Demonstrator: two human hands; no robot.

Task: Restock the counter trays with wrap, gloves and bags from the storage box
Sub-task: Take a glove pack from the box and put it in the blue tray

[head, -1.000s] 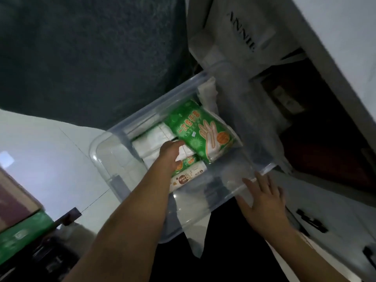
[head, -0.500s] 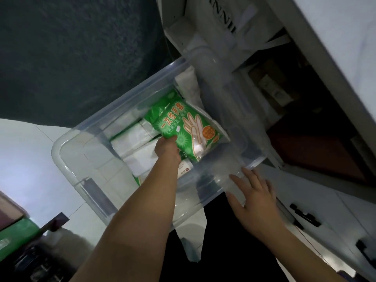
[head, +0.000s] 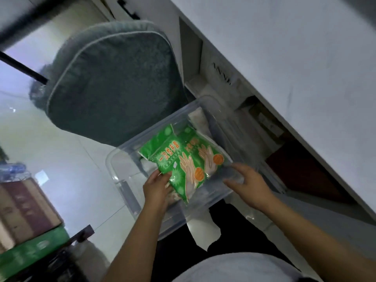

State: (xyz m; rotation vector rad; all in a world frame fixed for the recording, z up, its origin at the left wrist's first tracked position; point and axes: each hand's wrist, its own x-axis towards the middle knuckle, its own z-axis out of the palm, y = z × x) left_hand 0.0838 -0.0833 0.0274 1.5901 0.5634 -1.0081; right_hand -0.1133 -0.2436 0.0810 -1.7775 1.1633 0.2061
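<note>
At far left a stack of cartons sits on the pale floor, and beyond it a grey cushion lies beside the clear box, which stands on the floor under the edge of the bench. The left hand is closed on the near corner of the green gloves pack, thumb on top and fingers underneath, holding it tilted above the box's rim. A second green pack appears to lie just behind it, and pale rolls or packets rest lower in the box, too blurred to name. To the right, the right hand is spread flat with its fingers loose, at the box's near right rim and holding nothing; whether it actually presses on the plastic cannot be told. The step in hand looks like pulling the gloves out of storage, so the restocking is probably at an early stage. Next the pack needs to clear the rim and go up to the bench trays, which are out of view.
</note>
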